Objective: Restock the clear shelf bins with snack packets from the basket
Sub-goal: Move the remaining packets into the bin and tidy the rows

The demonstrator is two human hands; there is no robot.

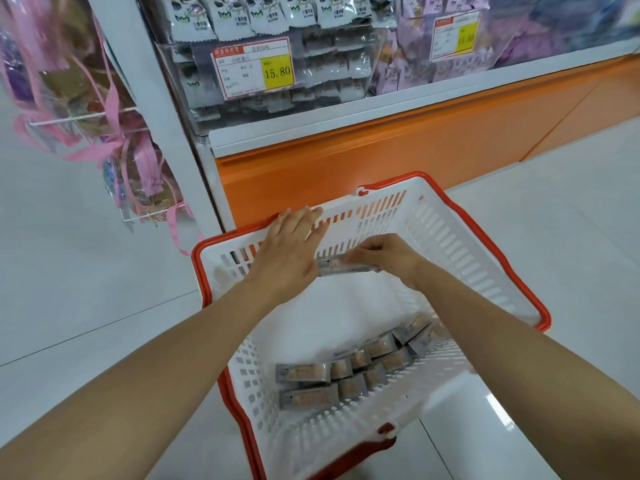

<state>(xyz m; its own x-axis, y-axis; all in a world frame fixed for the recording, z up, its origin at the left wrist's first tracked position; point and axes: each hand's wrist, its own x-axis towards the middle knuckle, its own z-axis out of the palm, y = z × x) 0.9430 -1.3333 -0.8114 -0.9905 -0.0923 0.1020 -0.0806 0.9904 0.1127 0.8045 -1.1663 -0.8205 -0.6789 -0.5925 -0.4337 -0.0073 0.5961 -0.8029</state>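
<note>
Gathering step: short row of grey-and-tan snack packets (341,266) pinched under right hand (384,258), flat straight-fingered left hand (291,247) seemingly against its end, inside white slatted red-rimmed plastic basket (450,244). Next, probably: lifting up and ahead of both hands into clear acrylic shelf bin (329,71), row kept squared.

White slotted basket (460,244), red rim; grey-tan packets (308,372); orange shelf base (398,157).
</note>
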